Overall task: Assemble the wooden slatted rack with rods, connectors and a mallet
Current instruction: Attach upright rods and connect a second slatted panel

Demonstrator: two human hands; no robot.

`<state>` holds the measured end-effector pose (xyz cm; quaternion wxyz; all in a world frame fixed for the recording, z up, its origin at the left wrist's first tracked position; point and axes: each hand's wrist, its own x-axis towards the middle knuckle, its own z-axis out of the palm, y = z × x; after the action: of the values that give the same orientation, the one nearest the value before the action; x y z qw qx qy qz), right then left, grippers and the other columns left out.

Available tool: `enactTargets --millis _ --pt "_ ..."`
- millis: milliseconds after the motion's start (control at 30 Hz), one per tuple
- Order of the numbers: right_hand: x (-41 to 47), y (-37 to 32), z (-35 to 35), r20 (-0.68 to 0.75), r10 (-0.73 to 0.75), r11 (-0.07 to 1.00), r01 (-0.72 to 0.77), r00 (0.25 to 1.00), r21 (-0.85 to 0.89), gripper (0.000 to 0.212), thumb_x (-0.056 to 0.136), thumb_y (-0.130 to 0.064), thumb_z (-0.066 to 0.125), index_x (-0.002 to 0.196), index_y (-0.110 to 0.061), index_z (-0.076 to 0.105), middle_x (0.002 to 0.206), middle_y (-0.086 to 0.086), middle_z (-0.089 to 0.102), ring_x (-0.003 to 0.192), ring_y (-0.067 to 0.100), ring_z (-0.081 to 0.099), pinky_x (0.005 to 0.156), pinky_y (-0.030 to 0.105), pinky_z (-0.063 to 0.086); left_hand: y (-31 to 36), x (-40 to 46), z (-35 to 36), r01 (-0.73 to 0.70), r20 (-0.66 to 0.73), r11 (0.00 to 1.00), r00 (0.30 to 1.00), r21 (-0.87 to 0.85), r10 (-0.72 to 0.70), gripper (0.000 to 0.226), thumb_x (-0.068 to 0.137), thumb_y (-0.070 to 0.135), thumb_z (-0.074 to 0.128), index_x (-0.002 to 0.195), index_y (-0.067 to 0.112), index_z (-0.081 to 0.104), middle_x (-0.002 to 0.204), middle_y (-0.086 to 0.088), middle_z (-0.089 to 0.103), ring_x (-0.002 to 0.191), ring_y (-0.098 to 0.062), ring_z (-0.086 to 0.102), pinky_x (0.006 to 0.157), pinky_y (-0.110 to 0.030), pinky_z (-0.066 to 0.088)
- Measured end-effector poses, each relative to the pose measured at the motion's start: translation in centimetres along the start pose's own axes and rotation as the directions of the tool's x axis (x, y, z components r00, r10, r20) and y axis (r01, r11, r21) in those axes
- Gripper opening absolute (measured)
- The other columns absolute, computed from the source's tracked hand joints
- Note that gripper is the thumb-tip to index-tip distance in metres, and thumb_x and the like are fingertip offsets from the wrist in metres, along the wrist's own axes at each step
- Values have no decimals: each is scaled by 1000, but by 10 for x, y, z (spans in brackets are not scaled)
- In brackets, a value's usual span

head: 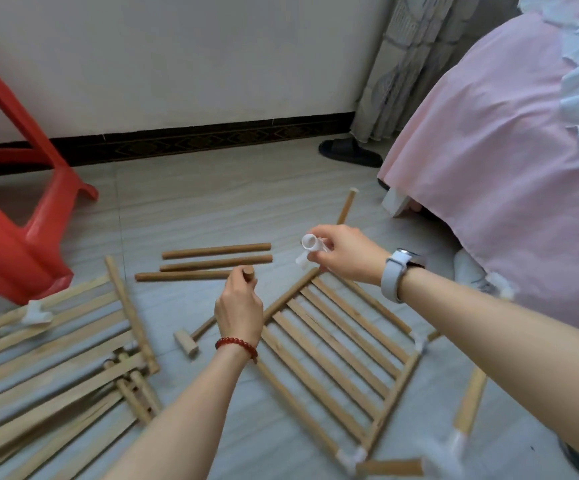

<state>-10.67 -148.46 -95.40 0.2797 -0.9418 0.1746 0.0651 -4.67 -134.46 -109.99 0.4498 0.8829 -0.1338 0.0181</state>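
Grey tile floor [211,202], white wall [194,57].

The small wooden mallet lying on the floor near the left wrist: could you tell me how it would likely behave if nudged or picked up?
The mallet looks like small plain wood, so probably light and stiff. Its head appears blocky, so it should slide or pivot on the smooth tiled floor rather than roll.

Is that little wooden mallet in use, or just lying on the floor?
Lying on the floor. The mallet rests on its side beside the left hand, untouched by either hand.
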Motion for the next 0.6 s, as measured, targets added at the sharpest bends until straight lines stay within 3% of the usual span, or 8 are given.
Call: enactTargets --millis 133,267,400,533,600 --pt "-28 9 11 23 -1 997 -1 1000 82 30 93 -15 55 123 -11 56 113 10 60 87 20 60 80 34 53 14 -59 -2 149 17 988 989 -41 -149 12 94 11 54 105 8 57 104 -8 66 93 -31 61 68 -27 32" --pt "-67 31 39 14 -21 998 20 1000 55 41 90 -17 60 130 -14 51 123 8 59 106 14 55 90 26 41 17 -110 1 21 185 992 983 -122 2 8 87 17 66 94 17 63 88 5 71 86 -19 67 68 -31 45" --pt "-99 55 61 -55 4 997 0 998 73 36 89 -18 62 124 -14 55 120 4 61 110 19 55 80 19 36 22 -120 0 -25 250 988 966 -153 63 9 84 21 70 91 17 67 84 5 72 81 -18 67 69 -34 49" --pt "-114 68 69 -131 46 993 -31 990 114 36 89 -15 61 124 -13 54 118 6 62 107 21 56 83 21 38 16 -125 3 -2 326 976 942 -219 76 8 81 18 73 87 19 67 84 8 71 84 -12 68 76 -33 53" --pt "-117 68 69 -115 51 992 -37 992 122 40 89 -17 61 128 -15 51 118 6 62 109 22 56 89 28 43 16 -127 1 23 397 978 916 -206 62 9 80 19 74 85 21 67 84 9 71 85 -10 68 79 -32 53"
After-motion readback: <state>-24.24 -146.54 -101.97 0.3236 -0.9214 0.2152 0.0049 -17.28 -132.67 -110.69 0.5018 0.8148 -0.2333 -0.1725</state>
